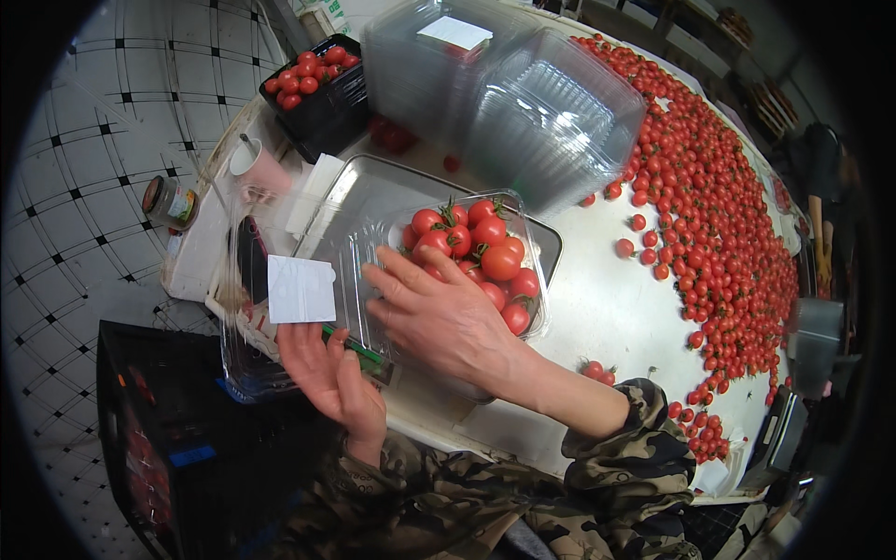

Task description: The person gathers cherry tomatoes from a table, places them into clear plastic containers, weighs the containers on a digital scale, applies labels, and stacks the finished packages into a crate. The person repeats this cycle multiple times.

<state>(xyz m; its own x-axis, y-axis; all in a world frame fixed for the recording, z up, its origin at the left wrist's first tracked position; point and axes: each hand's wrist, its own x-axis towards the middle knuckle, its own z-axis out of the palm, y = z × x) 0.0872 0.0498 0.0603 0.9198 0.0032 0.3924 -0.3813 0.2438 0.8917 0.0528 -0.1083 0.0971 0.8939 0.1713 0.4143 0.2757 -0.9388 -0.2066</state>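
Note:
A clear plastic clamshell box (533, 210) lies with its lid folded out to the left, its base full of red cherry tomatoes (500, 263). Beneath the base is a metal tray (378, 168). My right hand (448, 315) rests palm down over the left edge of the tomatoes, fingers spread, near the box's hinge side. Under the lid (336, 241) my left hand (332, 378) is turned palm up, fingertips at the lower edge of a white paper label (302, 290) on it. Whether those fingers grip the lid cannot be told.
Stacked clear containers (553, 119) stand behind the tray, beside a black crate of tomatoes (329, 105). Loose cherry tomatoes (707, 210) spread over the table's right side. A pink cup (260, 168) and a glass jar (170, 203) are at the left. Black crates (231, 448) stand at lower left.

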